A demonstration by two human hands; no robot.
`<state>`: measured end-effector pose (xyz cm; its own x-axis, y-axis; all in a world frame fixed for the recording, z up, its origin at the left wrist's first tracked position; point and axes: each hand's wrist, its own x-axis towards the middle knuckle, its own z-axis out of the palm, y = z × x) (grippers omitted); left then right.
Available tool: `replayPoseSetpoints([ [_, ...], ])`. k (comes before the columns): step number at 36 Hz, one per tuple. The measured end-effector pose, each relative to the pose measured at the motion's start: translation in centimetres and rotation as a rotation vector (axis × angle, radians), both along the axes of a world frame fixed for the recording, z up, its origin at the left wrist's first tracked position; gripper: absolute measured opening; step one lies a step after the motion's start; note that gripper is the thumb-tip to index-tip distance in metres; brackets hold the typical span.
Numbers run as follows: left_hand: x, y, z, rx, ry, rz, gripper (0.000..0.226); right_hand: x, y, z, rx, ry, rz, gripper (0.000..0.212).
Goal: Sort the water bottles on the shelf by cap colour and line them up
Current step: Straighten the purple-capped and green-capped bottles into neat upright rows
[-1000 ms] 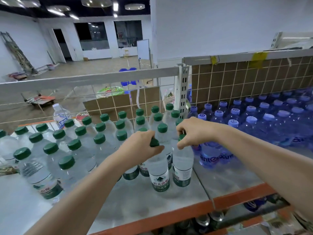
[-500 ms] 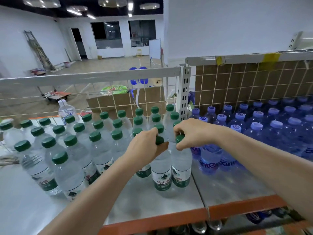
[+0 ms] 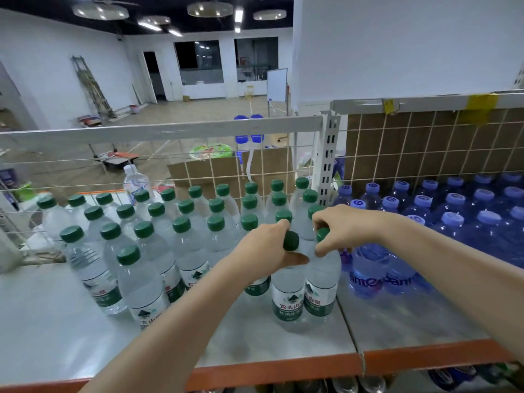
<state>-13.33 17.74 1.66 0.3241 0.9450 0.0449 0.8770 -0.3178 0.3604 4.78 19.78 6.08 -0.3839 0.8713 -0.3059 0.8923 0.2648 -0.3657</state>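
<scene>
**Both hands closed at bottle necks**

The left hand [image 3: 265,251] reaches forward on a bare forearm, fingers curled round a green cap [image 3: 291,241], thumb stretched beneath it. Just to its right, the right hand [image 3: 344,229] arches downward, fingertips pinching a second green cap [image 3: 322,234]. Knuckles nearly meet.

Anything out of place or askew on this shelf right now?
One bottle with a pale cap stands at the back edge behind the green-capped bottles, matching neither them nor the blue bottles to the right. The front-left green-capped bottles look unevenly lined. Nothing spilled or damaged.
</scene>
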Motion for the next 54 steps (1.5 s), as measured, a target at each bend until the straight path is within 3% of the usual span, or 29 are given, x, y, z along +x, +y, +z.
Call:
replayPoseSetpoints([
  [8,-0.6,-1.3,0.7,-0.001,-0.048,-0.002,0.054,-1.1,-0.5,0.6,0.232,-0.22,0.044,0.033],
  [12,-2.8,-2.1,2.1,0.035,-0.002,0.055,0.06,-2.9,-0.9,2.2,0.348,-0.237,0.1,0.02],
  [17,-7.2,-3.3,3.6,0.15,-0.007,0.125,0.05,-6.2,-1.1,3.5,0.445,-0.187,0.172,0.013],
  [30,-20.7,-6.0,4.1,0.222,-0.047,0.375,0.026,-18.2,-2.2,2.4,0.362,0.132,0.334,0.016],
  [37,-28.9,-4.7,4.3,0.274,-0.08,0.539,0.021,-23.8,-2.4,1.5,0.318,0.154,0.312,0.029],
  [43,-35.5,-3.0,4.9,0.264,-0.018,0.593,0.018,-27.9,-2.1,2.1,0.356,0.174,0.248,0.027],
  [48,-40.0,-1.4,3.8,0.222,-0.015,0.617,0.025,-31.2,-1.7,1.7,0.366,0.206,0.191,0.018],
  [54,-43.9,1.0,2.6,0.21,-0.058,0.626,0.046,-35.3,-1.2,1.5,0.38,0.192,0.176,0.027],
])
